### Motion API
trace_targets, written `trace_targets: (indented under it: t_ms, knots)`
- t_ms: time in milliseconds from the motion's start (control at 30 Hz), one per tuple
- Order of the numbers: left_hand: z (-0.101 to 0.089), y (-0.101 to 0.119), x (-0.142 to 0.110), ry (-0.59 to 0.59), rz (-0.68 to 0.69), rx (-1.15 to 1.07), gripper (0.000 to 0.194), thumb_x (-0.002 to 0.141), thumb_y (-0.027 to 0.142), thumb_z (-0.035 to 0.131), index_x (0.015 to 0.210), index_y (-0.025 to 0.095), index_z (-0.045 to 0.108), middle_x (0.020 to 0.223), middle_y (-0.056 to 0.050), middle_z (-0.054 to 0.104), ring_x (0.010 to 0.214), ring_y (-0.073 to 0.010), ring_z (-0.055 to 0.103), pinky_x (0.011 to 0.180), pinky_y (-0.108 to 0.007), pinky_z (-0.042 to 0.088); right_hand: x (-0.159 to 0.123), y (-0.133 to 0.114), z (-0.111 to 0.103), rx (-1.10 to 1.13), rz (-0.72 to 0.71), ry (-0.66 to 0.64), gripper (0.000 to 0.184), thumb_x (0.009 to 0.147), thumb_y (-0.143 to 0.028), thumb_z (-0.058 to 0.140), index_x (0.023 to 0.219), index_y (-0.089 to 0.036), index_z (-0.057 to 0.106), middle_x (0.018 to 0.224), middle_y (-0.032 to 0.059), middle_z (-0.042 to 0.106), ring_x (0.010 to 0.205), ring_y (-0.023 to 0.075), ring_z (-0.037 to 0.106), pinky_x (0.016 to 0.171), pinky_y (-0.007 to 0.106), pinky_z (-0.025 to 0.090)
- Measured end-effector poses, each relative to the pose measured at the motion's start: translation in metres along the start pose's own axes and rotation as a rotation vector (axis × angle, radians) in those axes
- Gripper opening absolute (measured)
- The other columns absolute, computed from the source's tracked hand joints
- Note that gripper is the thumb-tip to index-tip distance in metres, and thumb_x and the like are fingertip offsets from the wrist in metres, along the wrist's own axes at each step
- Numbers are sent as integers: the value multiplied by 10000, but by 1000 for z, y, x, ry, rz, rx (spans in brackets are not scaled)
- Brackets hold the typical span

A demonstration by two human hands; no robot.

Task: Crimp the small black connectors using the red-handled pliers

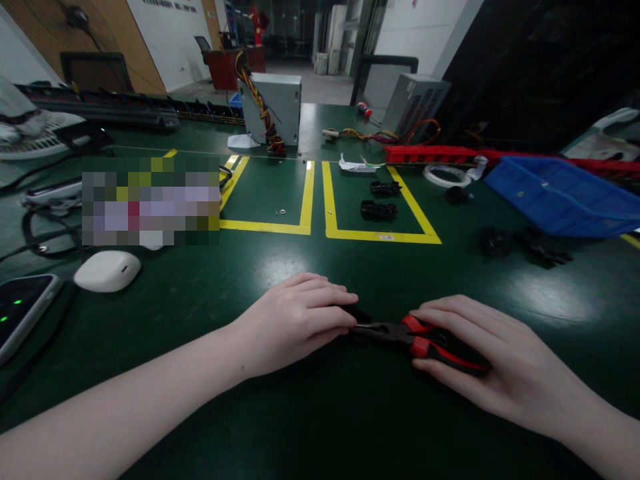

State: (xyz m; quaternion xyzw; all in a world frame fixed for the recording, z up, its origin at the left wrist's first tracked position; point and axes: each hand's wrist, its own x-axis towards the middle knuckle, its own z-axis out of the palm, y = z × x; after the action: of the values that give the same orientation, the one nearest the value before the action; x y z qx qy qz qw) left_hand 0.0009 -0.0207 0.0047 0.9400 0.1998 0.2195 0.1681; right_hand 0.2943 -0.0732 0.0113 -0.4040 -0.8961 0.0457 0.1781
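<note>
My right hand [493,353] is wrapped round the red and black handles of needle-nose pliers [393,331], whose jaws point left. The jaw tips reach the fingertips of my left hand [303,317]. My left hand is closed, palm down, over a small black part [358,311]. Most of that part is hidden under the fingers, and its kind cannot be made out. Whether the jaws grip it is also hidden. Two similar-looking black parts [379,210] lie inside the right yellow-taped square [375,235] beyond my hands.
Small metal rings [283,212] lie in the left taped square [265,227]. To the right are a blue bin [565,197], a white tape roll [447,176] and loose black parts [545,247]. Metal power supply boxes [280,107] stand behind. A white case [107,271] sits left.
</note>
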Motion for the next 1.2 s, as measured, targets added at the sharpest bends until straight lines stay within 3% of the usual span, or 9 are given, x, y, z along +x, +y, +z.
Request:
trace_targets:
  t_ms: [267, 533, 667, 767, 1000, 1200]
  knots:
    - [-1, 6, 4, -19, -66, -49, 132, 949, 155, 517, 1021, 191, 621, 1215, -49, 622, 1110, -193, 583, 965, -374, 446, 0, 0, 1, -12, -5, 8, 386, 820, -349, 660, 1165, -198, 574, 1046, 97, 669, 904, 223, 655, 725, 326, 568]
    - [-5, 17, 10, -97, -231, -168, 68, 927, 142, 525, 969, 173, 568, 1120, -54, 609, 1040, -205, 577, 931, -396, 461, 3, 1, -1, -17, -7, 17, 383, 808, -368, 663, 1149, -206, 595, 1034, 92, 686, 901, 235, 664, 729, 346, 568]
    - [-4, 14, 8, -27, -244, -329, 99, 938, 118, 474, 965, 171, 553, 1229, -86, 526, 1086, -207, 544, 898, -376, 494, 1, 7, -7, 9, 2, 19, 385, 800, -371, 669, 1156, -241, 606, 1054, 75, 688, 908, 244, 669, 730, 370, 573]
    - [-6, 12, 7, 54, -284, -439, 109, 945, 121, 460, 966, 172, 554, 1189, -83, 521, 1063, -196, 537, 891, -361, 500, -5, 15, -11, 24, 62, 72, 368, 819, -378, 645, 1167, -268, 597, 1062, 72, 682, 912, 267, 667, 748, 418, 571]
    - [-9, 13, 7, 151, -351, -395, 118, 956, 112, 430, 989, 171, 528, 946, -31, 600, 911, -169, 562, 917, -391, 449, -11, 37, -9, -61, 137, 75, 371, 833, -367, 628, 1189, -281, 566, 1097, 79, 658, 956, 296, 649, 760, 477, 555]
    - [-6, 11, 5, 192, -317, -449, 179, 943, 99, 437, 1083, 173, 519, 978, -49, 635, 915, -163, 608, 849, -337, 488, -4, 38, -8, -154, 116, 71, 463, 834, -398, 613, 1276, -294, 519, 1170, 87, 639, 1052, 340, 615, 894, 607, 470]
